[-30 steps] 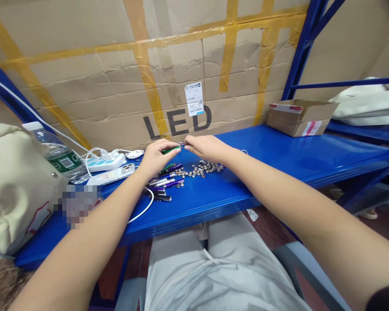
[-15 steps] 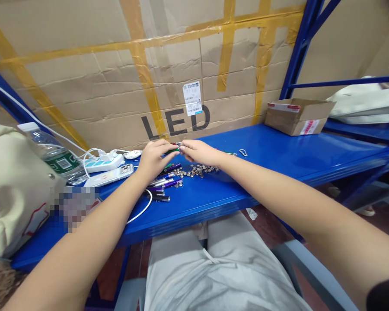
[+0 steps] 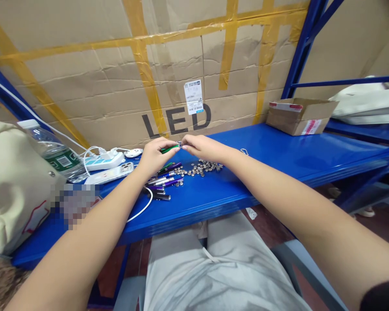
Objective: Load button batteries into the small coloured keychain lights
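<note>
My left hand (image 3: 157, 154) is closed around a slim green tube (image 3: 170, 149), shaped like a small penlight, held above the blue tabletop. The fingers of my right hand (image 3: 201, 147) pinch together at the tube's silvery end, close against my left fingertips. Exactly what the right fingers grip is hidden. Below and between the hands lies a spread of small round silver button cells (image 3: 210, 166). Several purple, black and silver tubes (image 3: 162, 183) of similar shape lie beside them, under my left wrist. A small carabiner (image 3: 244, 151) shows just behind my right wrist.
On the left are a phone (image 3: 110, 173), a power strip (image 3: 105, 160) with white cables, a plastic bottle (image 3: 63, 157) and a cream bag (image 3: 16, 185). An open cardboard box (image 3: 300, 116) stands at the back right. A large taped carton (image 3: 168, 86) rises behind the table (image 3: 278, 160).
Both hands have risen slightly, still together at the green tube. More of the green tube shows now, and my right forearm covers the items lying near the carabiner.
</note>
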